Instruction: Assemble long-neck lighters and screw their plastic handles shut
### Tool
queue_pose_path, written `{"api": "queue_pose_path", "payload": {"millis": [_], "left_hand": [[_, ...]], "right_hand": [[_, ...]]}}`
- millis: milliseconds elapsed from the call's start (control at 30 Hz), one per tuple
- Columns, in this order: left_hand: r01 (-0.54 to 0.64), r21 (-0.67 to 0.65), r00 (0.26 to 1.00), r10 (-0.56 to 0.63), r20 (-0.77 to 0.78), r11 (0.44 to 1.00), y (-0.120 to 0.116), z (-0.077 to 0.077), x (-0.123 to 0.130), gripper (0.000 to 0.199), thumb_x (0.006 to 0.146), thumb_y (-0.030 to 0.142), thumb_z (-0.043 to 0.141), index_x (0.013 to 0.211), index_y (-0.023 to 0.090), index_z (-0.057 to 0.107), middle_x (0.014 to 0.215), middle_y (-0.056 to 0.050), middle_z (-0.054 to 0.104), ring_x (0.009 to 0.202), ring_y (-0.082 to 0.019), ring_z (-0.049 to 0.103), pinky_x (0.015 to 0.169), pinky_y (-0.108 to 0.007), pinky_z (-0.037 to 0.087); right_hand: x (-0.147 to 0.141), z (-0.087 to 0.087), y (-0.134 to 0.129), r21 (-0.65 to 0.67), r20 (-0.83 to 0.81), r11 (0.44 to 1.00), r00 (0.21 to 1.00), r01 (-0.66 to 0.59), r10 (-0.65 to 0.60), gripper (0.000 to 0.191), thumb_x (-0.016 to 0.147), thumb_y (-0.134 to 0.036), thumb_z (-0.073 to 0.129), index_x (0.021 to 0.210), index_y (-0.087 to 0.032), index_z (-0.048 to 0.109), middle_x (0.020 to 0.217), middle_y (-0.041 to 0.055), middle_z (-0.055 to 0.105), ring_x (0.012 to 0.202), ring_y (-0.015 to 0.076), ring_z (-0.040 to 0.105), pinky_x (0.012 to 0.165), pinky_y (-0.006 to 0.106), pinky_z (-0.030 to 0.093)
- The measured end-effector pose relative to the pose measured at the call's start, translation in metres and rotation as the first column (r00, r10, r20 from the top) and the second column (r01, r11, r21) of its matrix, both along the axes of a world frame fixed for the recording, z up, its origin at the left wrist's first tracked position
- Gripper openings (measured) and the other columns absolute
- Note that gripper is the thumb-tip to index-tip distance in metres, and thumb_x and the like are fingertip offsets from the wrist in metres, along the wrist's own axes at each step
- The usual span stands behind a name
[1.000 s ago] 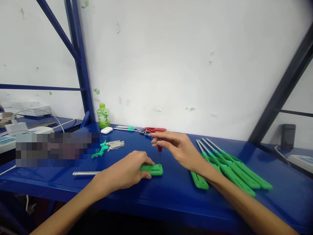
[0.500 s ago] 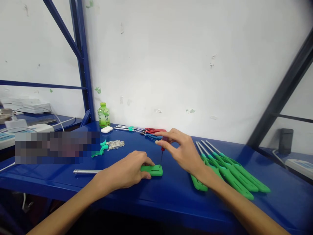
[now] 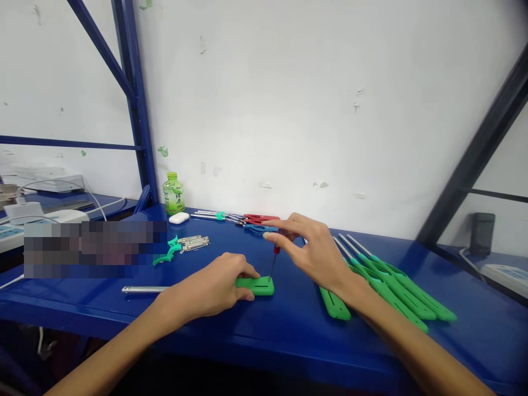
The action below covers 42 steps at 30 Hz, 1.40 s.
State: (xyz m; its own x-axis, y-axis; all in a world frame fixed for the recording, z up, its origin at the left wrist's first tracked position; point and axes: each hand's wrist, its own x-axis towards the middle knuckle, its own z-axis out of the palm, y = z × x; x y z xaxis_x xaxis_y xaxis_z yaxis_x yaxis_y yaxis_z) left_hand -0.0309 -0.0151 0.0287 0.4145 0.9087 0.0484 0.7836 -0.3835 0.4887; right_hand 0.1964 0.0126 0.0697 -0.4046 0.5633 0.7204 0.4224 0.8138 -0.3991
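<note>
A green-handled lighter (image 3: 260,285) lies flat on the blue table, its silver tube pointing left. My left hand (image 3: 220,283) is wrapped round its handle and covers the middle. In my right hand (image 3: 307,245) is a small screwdriver (image 3: 276,252) with a red handle, held between thumb and fingers. The screwdriver stands nearly upright, slightly tilted, its tip at the hole near the right end of the green handle. My right fingers hide the top of its handle.
Several green lighters (image 3: 396,291) lie at the right. Red and blue lighters (image 3: 258,219) are at the back, near a green bottle (image 3: 174,193) and a white case (image 3: 179,218). Teal pieces (image 3: 167,252) and metal parts (image 3: 194,242) lie left of centre.
My right hand has shifted slightly right, and its fingers have changed position round the screwdriver handle. My left hand still holds the green lighter in nearly the same place.
</note>
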Motion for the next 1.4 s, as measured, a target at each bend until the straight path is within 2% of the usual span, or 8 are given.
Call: {"api": "queue_pose_path", "payload": {"millis": [133, 333, 533, 733, 900, 967, 1233, 1400], "left_hand": [[0.004, -0.006, 1.0, -0.004, -0.003, 1.0, 0.0, 0.0, 0.0, 0.041, 0.086, 0.043, 0.073, 0.124, 0.027, 0.074, 0.126, -0.008, 0.071, 0.123, -0.033, 0.062, 0.102, -0.04, 0.048], [0.003, -0.005, 1.0, -0.003, -0.012, 1.0, -0.001, 0.001, 0.0, 0.039, 0.087, 0.042, 0.073, 0.123, 0.029, 0.074, 0.126, -0.008, 0.071, 0.122, -0.033, 0.061, 0.101, -0.04, 0.049], [0.028, 0.002, 0.999, -0.028, -0.025, 1.0, -0.001, 0.001, 0.001, 0.04, 0.088, 0.039, 0.072, 0.126, 0.028, 0.075, 0.126, -0.009, 0.071, 0.122, -0.033, 0.061, 0.102, -0.042, 0.048], [0.015, 0.0, 1.0, -0.015, -0.016, 1.0, 0.0, 0.001, 0.0, 0.041, 0.087, 0.042, 0.073, 0.125, 0.028, 0.074, 0.127, -0.009, 0.07, 0.123, -0.033, 0.061, 0.102, -0.039, 0.048], [0.004, -0.005, 1.0, -0.004, -0.015, 1.0, 0.0, 0.001, 0.001, 0.042, 0.086, 0.045, 0.074, 0.125, 0.029, 0.074, 0.125, -0.008, 0.071, 0.122, -0.033, 0.062, 0.1, -0.039, 0.049], [0.009, -0.004, 1.0, -0.009, -0.011, 1.0, 0.001, 0.0, 0.0, 0.042, 0.086, 0.045, 0.074, 0.125, 0.029, 0.075, 0.125, -0.008, 0.071, 0.122, -0.033, 0.062, 0.101, -0.039, 0.048], [0.0, 0.008, 1.0, 0.0, -0.007, 1.0, 0.001, -0.002, -0.001, 0.041, 0.085, 0.044, 0.074, 0.123, 0.028, 0.075, 0.125, -0.009, 0.071, 0.121, -0.034, 0.063, 0.1, -0.04, 0.049], [-0.017, 0.01, 1.0, 0.017, -0.006, 1.0, 0.0, 0.0, 0.001, 0.042, 0.085, 0.044, 0.074, 0.122, 0.026, 0.075, 0.124, -0.009, 0.072, 0.12, -0.034, 0.063, 0.1, -0.041, 0.05]], "right_hand": [[0.001, -0.001, 0.001, -0.197, -0.025, 0.954, 0.974, -0.225, 0.224, 0.033, 0.105, -0.025, 0.053, 0.13, -0.03, 0.074, 0.111, 0.004, 0.08, 0.096, 0.0197, 0.075, 0.085, 0.037, 0.059], [0.001, -0.003, 0.005, -0.056, -0.05, 0.998, 0.999, 0.006, -0.009, 0.015, 0.09, -0.031, 0.078, 0.104, -0.03, 0.083, 0.093, 0.0018, 0.081, 0.075, 0.0194, 0.073, 0.075, 0.036, 0.06], [0.005, 0.008, -0.001, -0.243, 0.006, 0.938, 0.966, -0.249, 0.258, 0.029, 0.101, -0.023, 0.06, 0.124, -0.029, 0.077, 0.117, 0.004, 0.08, 0.096, 0.0206, 0.076, 0.085, 0.037, 0.061], [-0.004, -0.004, -0.002, -0.015, -0.077, 1.0, 0.997, -0.026, 0.024, 0.009, 0.09, -0.027, 0.078, 0.098, -0.029, 0.082, 0.095, 0.002, 0.081, 0.081, 0.0204, 0.073, 0.079, 0.037, 0.059], [0.0, -0.002, 0.001, -0.193, -0.036, 0.956, 0.975, -0.223, 0.22, 0.028, 0.103, -0.025, 0.059, 0.124, -0.031, 0.076, 0.125, 0.0049, 0.076, 0.105, 0.0218, 0.073, 0.09, 0.041, 0.059], [0.0, -0.003, 0.003, -0.247, -0.087, 0.928, 0.96, -0.279, 0.266, 0.029, 0.104, -0.023, 0.054, 0.124, -0.029, 0.076, 0.117, 0.0051, 0.078, 0.1, 0.0208, 0.074, 0.086, 0.039, 0.06], [-0.007, -0.009, -0.002, -0.007, -0.08, 0.999, 0.996, -0.046, 0.045, 0.013, 0.091, -0.027, 0.078, 0.105, -0.027, 0.08, 0.093, 0.0028, 0.076, 0.085, 0.0198, 0.071, 0.084, 0.038, 0.055], [-0.004, -0.006, -0.003, -0.185, -0.06, 0.957, 0.975, -0.221, 0.214, 0.031, 0.104, -0.022, 0.056, 0.128, -0.031, 0.074, 0.121, 0.0042, 0.077, 0.102, 0.0202, 0.073, 0.089, 0.038, 0.058]]}}
